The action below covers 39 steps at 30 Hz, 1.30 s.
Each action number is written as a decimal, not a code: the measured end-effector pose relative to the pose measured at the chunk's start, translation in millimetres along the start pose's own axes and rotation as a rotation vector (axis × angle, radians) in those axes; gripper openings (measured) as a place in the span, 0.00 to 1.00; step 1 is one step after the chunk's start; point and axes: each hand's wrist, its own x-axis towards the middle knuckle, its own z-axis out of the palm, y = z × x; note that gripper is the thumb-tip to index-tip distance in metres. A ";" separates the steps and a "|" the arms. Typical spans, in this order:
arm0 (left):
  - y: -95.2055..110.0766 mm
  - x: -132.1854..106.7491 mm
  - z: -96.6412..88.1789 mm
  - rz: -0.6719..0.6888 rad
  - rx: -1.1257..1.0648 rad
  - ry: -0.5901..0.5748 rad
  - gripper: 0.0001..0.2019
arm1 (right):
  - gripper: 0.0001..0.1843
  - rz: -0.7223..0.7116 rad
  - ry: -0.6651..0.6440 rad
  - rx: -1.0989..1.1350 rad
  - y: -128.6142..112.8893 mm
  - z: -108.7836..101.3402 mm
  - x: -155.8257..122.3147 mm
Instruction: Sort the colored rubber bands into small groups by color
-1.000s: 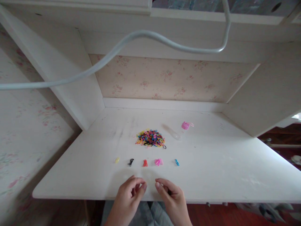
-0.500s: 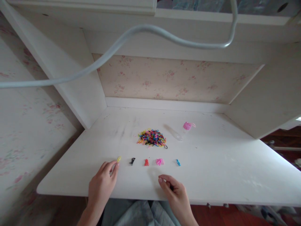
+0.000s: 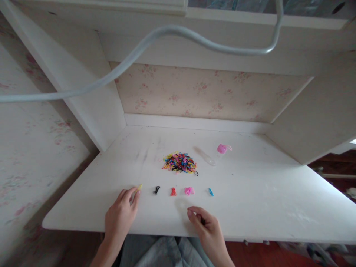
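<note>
My left hand (image 3: 121, 209) is at the left of the desk, thumb and forefinger pinched on yellow rubber bands (image 3: 140, 186). To its right, small bunches of rubber bands lie in a row: black bands (image 3: 156, 190), red bands (image 3: 173, 191), pink bands (image 3: 189, 191) and blue bands (image 3: 211, 191). My right hand (image 3: 205, 224) hovers near the front edge, below the pink bunch, its thumb and forefinger pressed together. Whatever it may hold is too small to make out. Behind the row sits a mixed heap of colourful rubber bands (image 3: 180, 162).
Behind and right of the heap lies a clear container (image 3: 208, 159), with a pink cap (image 3: 221, 148) near it. A pale cable (image 3: 172, 29) crosses the upper view. Side panels and a shelf frame the white desk (image 3: 264, 193).
My left fingertips have shifted very slightly on the yellow bands. The right hand and the bunches stay where they were; the view tilts a little.
</note>
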 end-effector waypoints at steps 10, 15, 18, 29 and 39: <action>7.4 3.1 -9.8 -0.097 0.154 -0.055 0.16 | 0.22 -0.010 0.005 -0.003 -2.7 -1.7 -0.5; 13.7 11.0 -12.8 -0.099 0.189 -0.122 0.17 | 0.25 -0.016 0.057 0.020 -6.1 2.8 -0.9; 14.1 13.3 -10.1 -0.086 0.157 -0.139 0.14 | 0.26 -0.003 0.091 0.027 -7.5 4.2 -1.2; 8.4 11.5 -3.0 -0.051 -0.021 -0.078 0.11 | 0.23 -0.016 -0.003 -0.002 -6.5 -1.1 -0.8; 23.1 75.9 -9.1 0.114 -0.203 -0.297 0.13 | 0.25 0.058 0.335 -0.075 19.1 -49.5 9.0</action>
